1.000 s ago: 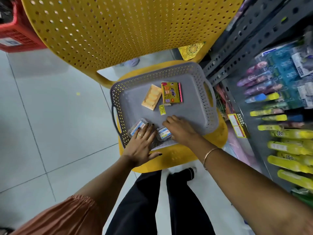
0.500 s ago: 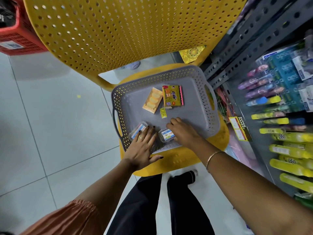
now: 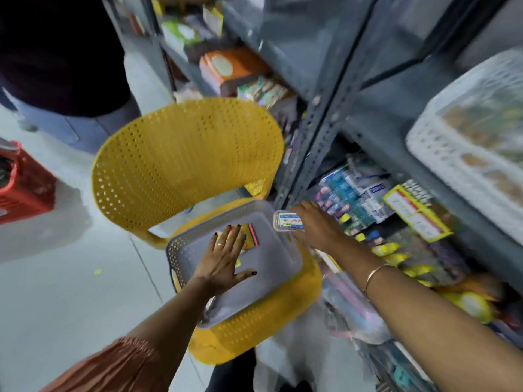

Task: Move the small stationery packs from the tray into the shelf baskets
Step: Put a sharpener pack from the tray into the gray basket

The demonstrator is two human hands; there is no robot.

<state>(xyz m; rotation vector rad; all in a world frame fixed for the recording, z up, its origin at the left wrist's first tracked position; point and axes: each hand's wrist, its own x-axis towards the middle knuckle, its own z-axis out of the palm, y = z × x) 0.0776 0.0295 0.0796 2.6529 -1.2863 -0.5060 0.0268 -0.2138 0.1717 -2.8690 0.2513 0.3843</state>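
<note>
A grey perforated tray (image 3: 271,264) rests on the seat of a yellow chair (image 3: 184,159). My left hand (image 3: 223,258) lies flat and spread inside the tray, its fingertips over a yellow and pink pack (image 3: 250,239). My right hand (image 3: 317,224) holds a small clear pack with a blue and white label (image 3: 287,221), lifted above the tray's right rim, beside the grey metal shelf (image 3: 317,131). A white shelf basket (image 3: 452,154) stands higher up at the right. The frame is blurred by motion.
The shelf's lower level holds pens, highlighters (image 3: 387,250) and price tags (image 3: 416,213). A red basket (image 3: 22,185) sits on the tiled floor at the left. Another person's dark clothing (image 3: 62,52) fills the upper left. Orange packs (image 3: 229,66) lie on a far shelf.
My right hand has lifted one clear pack out of the tray and moved right toward the shelf. My left hand slid forward over the tray. The view swung up.
</note>
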